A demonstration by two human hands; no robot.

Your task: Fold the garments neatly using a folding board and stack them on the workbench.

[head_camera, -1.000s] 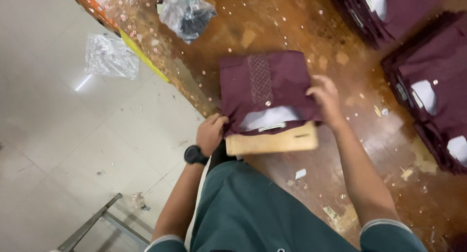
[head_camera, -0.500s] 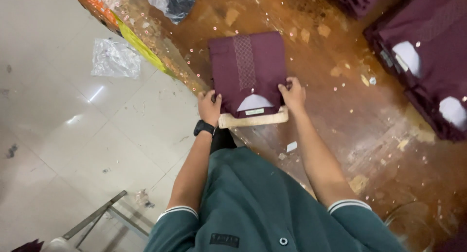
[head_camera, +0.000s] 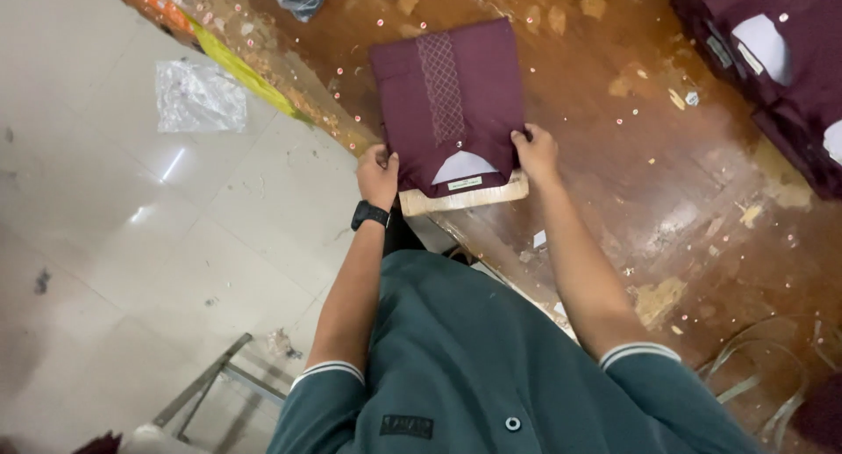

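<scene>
Hands grip the near corners of a folded maroon shirt (head_camera: 447,99) that lies flat on a worn brown worktable (head_camera: 667,182), collar end toward the person. The left hand (head_camera: 379,175) pinches the near left corner, fingers curled around the edge; a black wristwatch (head_camera: 369,214) sits on that wrist. The right hand (head_camera: 536,151) pinches the near right corner, thumb on top. A pale cardboard insert (head_camera: 463,198) protrudes from under the collar edge, just beside both hands. An embroidered strip runs down the shirt front, and a white collar lining shows at the neck opening. The step in hand appears to be squaring the folded garment on its board. The next move would call for an even hold at both corners, so that fold and board stay aligned. More folded maroon shirts (head_camera: 772,59) lie stacked at the far right, well apart. A clear plastic bag (head_camera: 200,96) lies on the tiled floor (head_camera: 132,270) to the left.
</scene>
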